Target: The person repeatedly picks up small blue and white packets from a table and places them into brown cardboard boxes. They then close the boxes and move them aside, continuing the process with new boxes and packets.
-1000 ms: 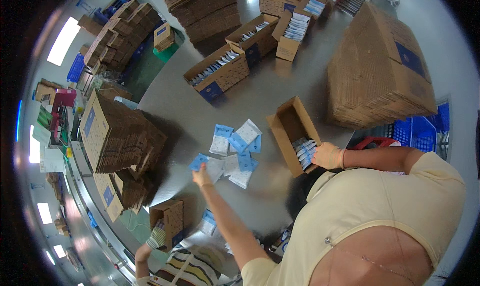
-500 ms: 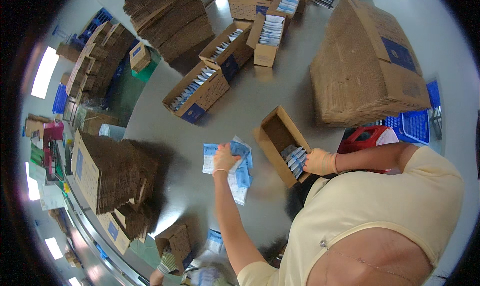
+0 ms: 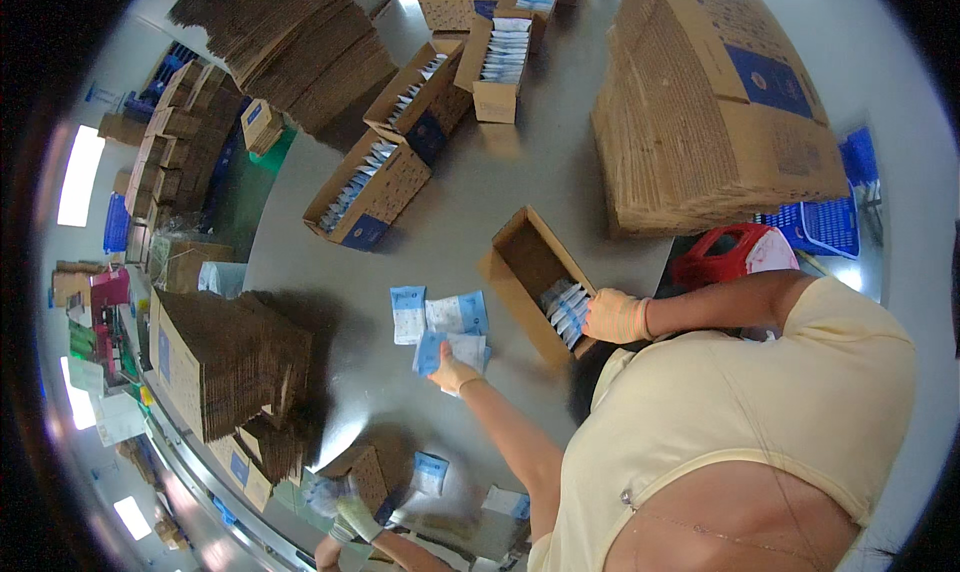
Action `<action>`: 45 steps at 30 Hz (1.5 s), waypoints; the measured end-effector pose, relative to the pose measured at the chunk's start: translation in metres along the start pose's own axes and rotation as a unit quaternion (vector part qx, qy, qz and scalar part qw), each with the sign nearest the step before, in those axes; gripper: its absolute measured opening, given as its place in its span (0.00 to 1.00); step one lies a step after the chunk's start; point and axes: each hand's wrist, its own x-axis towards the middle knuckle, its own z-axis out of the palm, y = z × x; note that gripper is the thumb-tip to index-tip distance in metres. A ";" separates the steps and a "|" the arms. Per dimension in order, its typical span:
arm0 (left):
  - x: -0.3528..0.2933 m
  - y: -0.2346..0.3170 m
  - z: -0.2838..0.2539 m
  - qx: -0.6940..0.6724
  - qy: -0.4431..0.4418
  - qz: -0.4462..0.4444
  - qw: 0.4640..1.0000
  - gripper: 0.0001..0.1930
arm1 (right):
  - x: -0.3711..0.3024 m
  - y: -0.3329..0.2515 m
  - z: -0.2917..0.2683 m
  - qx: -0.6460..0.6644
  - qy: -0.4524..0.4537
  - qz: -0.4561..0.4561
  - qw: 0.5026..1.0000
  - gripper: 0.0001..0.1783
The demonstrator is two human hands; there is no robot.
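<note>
My left hand [image 3: 456,374], bare, pinches the edge of a blue-and-white packet [image 3: 432,351] low over the metal table. Several more flat packets lie right beyond it, among them a blue-and-white packet [image 3: 408,314] at the left and another packet [image 3: 458,314] beside it, partly overlapped. My right hand [image 3: 615,317], in an orange-tinted glove, grips the near right wall of an open cardboard box [image 3: 533,234]. A short row of packets [image 3: 568,310] stands in that box's near end, next to my right fingers. My right fingertips are partly hidden inside the box.
Open boxes filled with packets [image 3: 365,187] stand farther back on the table [image 3: 420,242]. Tall stacks of flattened cartons rise at right [image 3: 690,132], far left [image 3: 300,52] and near left [image 3: 230,362]. A co-worker's gloved hands [image 3: 355,520] work by another box [image 3: 358,472] at the lower left.
My left hand has moved nearer to me and now pinches one packet; the packets it covered lie more spread out. My right hand keeps its hold on the box. The view has shifted slightly.
</note>
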 end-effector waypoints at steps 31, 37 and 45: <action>-0.065 -0.076 -0.062 0.509 -0.151 0.429 0.730 0.36 | -0.004 -0.003 0.015 -0.029 0.065 -0.055 0.996 0.06; -0.100 -0.006 -0.025 -0.115 -0.284 0.383 0.871 0.34 | 0.004 -0.007 0.009 -0.050 0.039 -0.083 0.995 0.07; -0.077 -0.057 0.046 0.258 -0.255 0.563 0.743 0.39 | 0.004 -0.002 0.018 -0.051 0.079 -0.131 0.987 0.05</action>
